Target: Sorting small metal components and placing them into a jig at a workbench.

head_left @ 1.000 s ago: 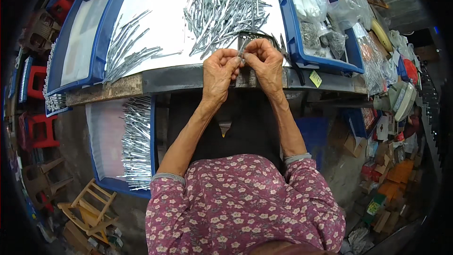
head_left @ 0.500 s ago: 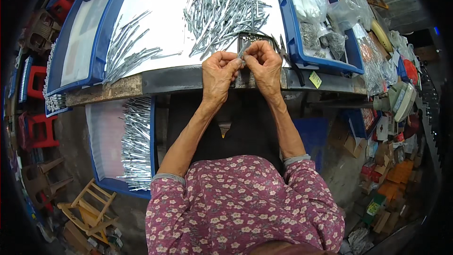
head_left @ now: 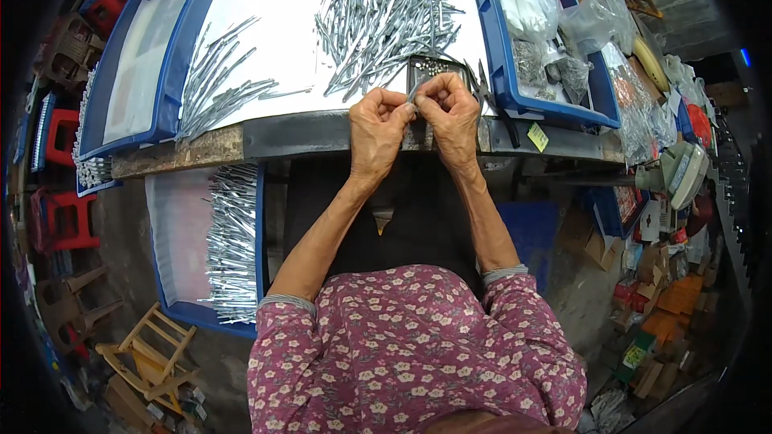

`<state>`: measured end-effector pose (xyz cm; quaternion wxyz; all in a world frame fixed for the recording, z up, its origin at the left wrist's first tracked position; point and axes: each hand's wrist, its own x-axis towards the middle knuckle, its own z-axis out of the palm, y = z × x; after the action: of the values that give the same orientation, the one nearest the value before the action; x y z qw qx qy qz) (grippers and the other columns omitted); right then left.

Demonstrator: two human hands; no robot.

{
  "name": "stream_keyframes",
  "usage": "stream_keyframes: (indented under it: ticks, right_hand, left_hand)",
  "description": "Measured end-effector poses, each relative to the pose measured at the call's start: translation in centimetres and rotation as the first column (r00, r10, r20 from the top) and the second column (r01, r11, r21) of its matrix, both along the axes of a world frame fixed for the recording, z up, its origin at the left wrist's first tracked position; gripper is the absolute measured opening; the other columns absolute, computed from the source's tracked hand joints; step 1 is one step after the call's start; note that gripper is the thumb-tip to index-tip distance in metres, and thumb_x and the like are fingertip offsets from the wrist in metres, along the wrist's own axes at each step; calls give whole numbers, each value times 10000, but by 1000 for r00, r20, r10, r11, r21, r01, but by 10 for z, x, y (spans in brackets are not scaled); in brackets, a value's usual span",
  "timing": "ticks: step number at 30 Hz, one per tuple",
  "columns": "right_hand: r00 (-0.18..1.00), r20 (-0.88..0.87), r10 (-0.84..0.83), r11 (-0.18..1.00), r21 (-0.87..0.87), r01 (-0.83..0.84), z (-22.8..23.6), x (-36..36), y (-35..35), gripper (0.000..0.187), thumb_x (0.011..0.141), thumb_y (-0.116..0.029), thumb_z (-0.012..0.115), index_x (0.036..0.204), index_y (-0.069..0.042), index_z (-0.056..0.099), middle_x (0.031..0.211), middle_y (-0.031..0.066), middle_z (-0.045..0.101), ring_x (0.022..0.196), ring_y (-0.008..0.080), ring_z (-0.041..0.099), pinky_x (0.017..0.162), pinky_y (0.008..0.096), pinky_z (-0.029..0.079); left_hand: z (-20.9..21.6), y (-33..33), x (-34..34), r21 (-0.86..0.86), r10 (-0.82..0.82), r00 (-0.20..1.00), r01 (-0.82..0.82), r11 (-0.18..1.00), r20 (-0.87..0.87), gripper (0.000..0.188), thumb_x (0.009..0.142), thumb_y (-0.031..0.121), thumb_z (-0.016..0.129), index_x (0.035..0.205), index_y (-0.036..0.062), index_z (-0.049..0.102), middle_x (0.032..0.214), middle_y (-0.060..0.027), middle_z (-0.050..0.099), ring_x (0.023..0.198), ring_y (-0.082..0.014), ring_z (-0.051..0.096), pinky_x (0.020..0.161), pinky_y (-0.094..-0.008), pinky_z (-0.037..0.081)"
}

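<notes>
In the head view, both forearms rose from the floral sleeves (head_left: pixel 523 317) and slanted inward, meeting just above the front edge of the desk (head_left: pixel 277 52); the left hand (head_left: pixel 376 132) was bent in at the wrist, back of the hand upward, its thumb and forefinger pinching a slim grey piece (head_left: pixel 412 96); the right hand (head_left: pixel 451 120) mirrored it, knuckles arched higher, thumb and forefinger pressed together on the same piece, the other fingers curled; whether a smaller part sat between those fingertips, I could not tell. The slim grey piece was between the two hands, over the front edge of the desk, right of its middle; just beyond lay a dark tray (head_left: pixel 416 72) of small bits, with black-handled pliers (head_left: pixel 482 87) on its right; a large heap of metal pieces (head_left: pixel 384 28) spread behind the hands, toward the desk's far edge; a smaller bunch of metal pieces (head_left: pixel 213 88) lay near the front left corner, beside a blue tray (head_left: pixel 167 84); a blue bin (head_left: pixel 500 68) of plastic bags stood at the right edge.
</notes>
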<state>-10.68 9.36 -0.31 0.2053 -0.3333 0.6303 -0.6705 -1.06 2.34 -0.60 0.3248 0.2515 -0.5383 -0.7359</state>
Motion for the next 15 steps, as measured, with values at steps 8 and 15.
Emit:
stream_keyframes:
  ticks: [8,15]
  right_hand:
    - [994,105,34,998,-52,-29,6,0,0,99,769,38,555,827,-11,491,764,29,550,649,50,523,578,171,435]
    - [997,70,19,999,-30,-17,3,2,-2,105,768,31,559,826,-17,485,767,29,547,668,54,525,601,177,435]
  left_hand:
    - [1,-3,-1,-132,23,999,-28,991,-35,37,782,-20,576,793,-41,547,667,-45,581,574,-49,527,486,-166,413]
    - [2,-8,1,189,-72,992,91,978,-103,46,778,-14,587,800,-35,552,632,-44,570,487,-29,464,397,-149,338]
